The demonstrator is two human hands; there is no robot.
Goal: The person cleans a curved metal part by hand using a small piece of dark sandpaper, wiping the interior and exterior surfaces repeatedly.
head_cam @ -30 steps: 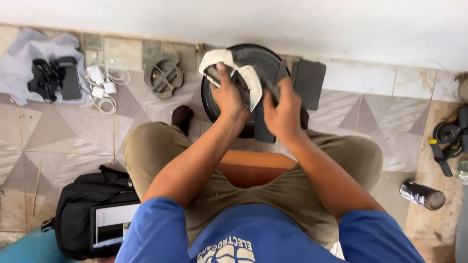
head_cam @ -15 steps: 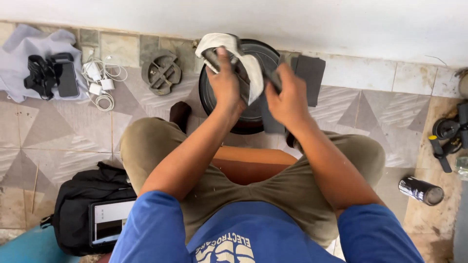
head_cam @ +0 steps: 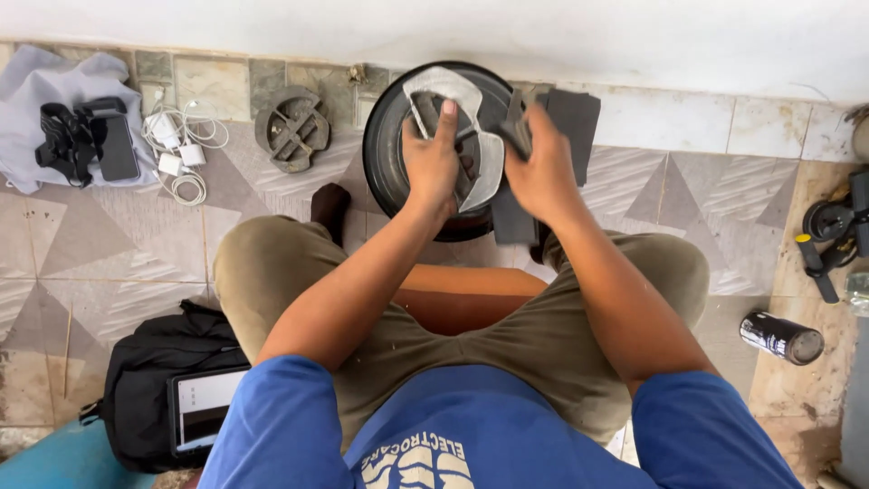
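Observation:
A round black drum-like part (head_cam: 382,158) stands on the tiled floor against the wall, between my knees. A curved grey metal piece (head_cam: 489,172) lies across its face. My left hand (head_cam: 434,167) presses on this grey piece, fingers wrapped over its dark inner part. My right hand (head_cam: 541,172) is just to the right, closed around a small dark tool (head_cam: 518,127) whose end meets the grey piece. A dark flat rectangular plate (head_cam: 579,113) leans behind my right hand.
I sit on an orange stool (head_cam: 462,299). At the left lie a grey cloth (head_cam: 36,81) with a black strap (head_cam: 68,140), white chargers and cables (head_cam: 176,149), and a round metal casting (head_cam: 291,127). A black backpack with a tablet (head_cam: 163,389) lies lower left; a spray can (head_cam: 780,337) and black tools (head_cam: 828,231) at the right.
Both hands have shifted on the black round part. The grey piece has turned a little under my left hand, and my right hand has moved in closer to it.

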